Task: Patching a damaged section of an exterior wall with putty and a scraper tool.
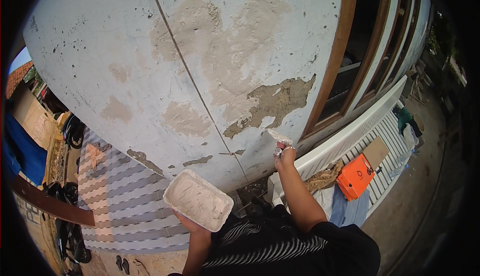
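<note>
Two loads | our left hand point(192, 224) cups a white, rectangular tub point(190, 213) of beige paste point(197, 198) before us; right hand point(285, 157) closed round a paste-smeared flat scraper point(280, 137) near flaking pale wall point(100, 41) | tub likely weighty, paste soft; support its base

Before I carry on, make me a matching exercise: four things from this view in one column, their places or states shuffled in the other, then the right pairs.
Things
1. Rectangular paste tub
2. Putty knife
3. Orange box
4. Large bare wall patch

Places or states
A. On the white slatted bench
B. Grey-brown and rough, left of the brown window frame
C. Held in the right hand
D. Held in the left hand

Right pairs: 1-D, 2-C, 3-A, 4-B
</note>
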Tool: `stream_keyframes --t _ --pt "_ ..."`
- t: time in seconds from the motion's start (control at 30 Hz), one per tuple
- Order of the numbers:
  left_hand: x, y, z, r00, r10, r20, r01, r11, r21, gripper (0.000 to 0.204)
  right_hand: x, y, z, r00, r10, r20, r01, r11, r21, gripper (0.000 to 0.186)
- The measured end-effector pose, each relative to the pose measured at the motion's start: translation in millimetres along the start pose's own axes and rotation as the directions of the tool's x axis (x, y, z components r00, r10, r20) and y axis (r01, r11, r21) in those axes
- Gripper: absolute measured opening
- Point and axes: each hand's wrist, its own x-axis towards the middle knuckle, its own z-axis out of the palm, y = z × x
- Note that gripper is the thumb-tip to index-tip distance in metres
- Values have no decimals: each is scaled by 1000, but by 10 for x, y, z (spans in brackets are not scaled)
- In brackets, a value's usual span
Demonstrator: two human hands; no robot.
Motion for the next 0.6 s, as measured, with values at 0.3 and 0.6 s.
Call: stream_keyframes --t 0.3,0.6 --pt "-11 5 18 999 -7 -37 4 998 -61 66 -96 58 166 1000 -9 30 11 997 -77 14" --pt "-48 45 89 999 11 40 -9 999 -49 64 39 -20 18 998 -46 41 47 998 -32 17"
